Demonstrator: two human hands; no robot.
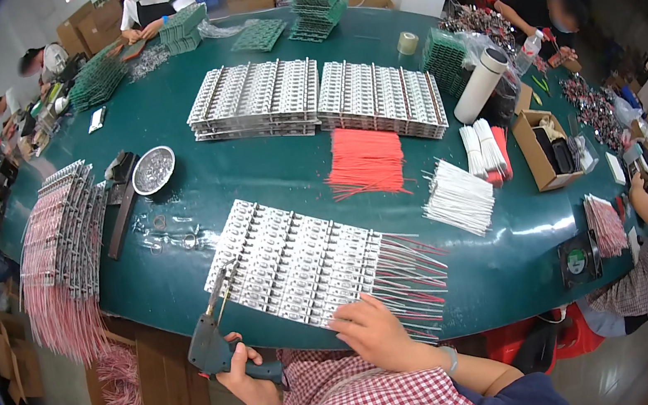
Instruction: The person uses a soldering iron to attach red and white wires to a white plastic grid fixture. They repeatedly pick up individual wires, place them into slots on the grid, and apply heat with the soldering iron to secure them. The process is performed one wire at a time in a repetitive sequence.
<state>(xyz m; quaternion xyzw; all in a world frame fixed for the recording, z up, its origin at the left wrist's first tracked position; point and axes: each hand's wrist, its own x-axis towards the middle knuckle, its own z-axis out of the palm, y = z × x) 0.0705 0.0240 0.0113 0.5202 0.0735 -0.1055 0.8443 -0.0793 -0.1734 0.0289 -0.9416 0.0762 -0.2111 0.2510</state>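
My left hand [251,373] is closed around the handle of a dark green soldering gun [213,346]. The gun's metal tip, with a thin wire guide beside it, reaches over the left end of a panel of white circuit boards [299,261]. Thin red and white wires [415,281] stick out from that panel's right end. My right hand [375,333] rests on the near right corner, fingers bent slightly and apart, touching the panel beside the wires. Whether a wire lies beneath those fingers is hidden.
Stacked white panels [254,100], red wires [366,161] and white wires [459,197] lie beyond. A metal bowl [153,170] and a pile of wired panels [62,242] are left. A white bottle [481,85] and an open carton [541,149] stand right. Other people work around the table.
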